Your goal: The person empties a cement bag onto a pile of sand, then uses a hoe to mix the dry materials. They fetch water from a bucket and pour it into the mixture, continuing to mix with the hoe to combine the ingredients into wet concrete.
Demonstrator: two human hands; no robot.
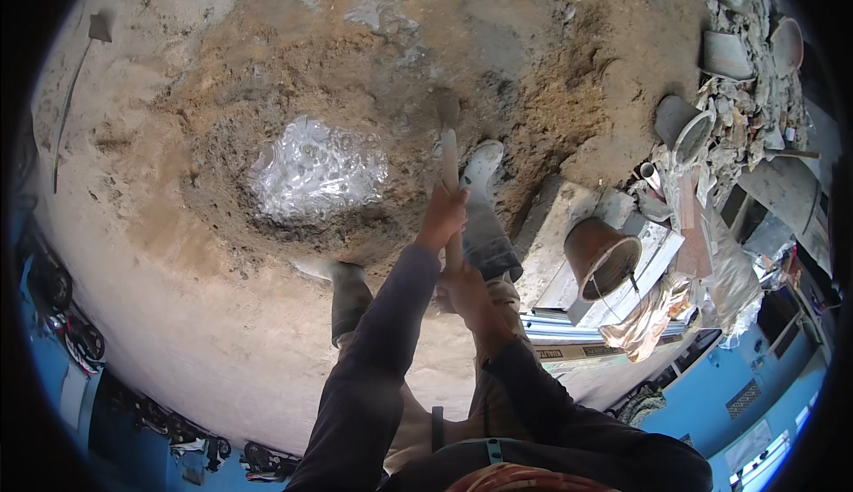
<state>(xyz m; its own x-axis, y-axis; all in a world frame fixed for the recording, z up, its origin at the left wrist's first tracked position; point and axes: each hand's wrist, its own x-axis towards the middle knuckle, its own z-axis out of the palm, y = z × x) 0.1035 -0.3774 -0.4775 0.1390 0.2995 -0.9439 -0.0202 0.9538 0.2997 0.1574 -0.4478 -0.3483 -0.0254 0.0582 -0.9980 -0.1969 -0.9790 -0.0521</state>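
My left hand grips the pale handle of a digging tool, a hoe or shovel. Closer to my body, my right hand is closed around the same handle. The tool's dark metal head is blurred against wet brown sand or mix, so its exact shape cannot be told. Left of the tool, a pool of water glints in a hollow ringed by a damp sandy mound. My boots straddle the near side of this mound.
A brown bucket lies tipped on planks to the right. Beyond it, a grey bucket leans by a rubble heap. At far left lies another long-handled tool. Motorcycles stand along the lower left rim.
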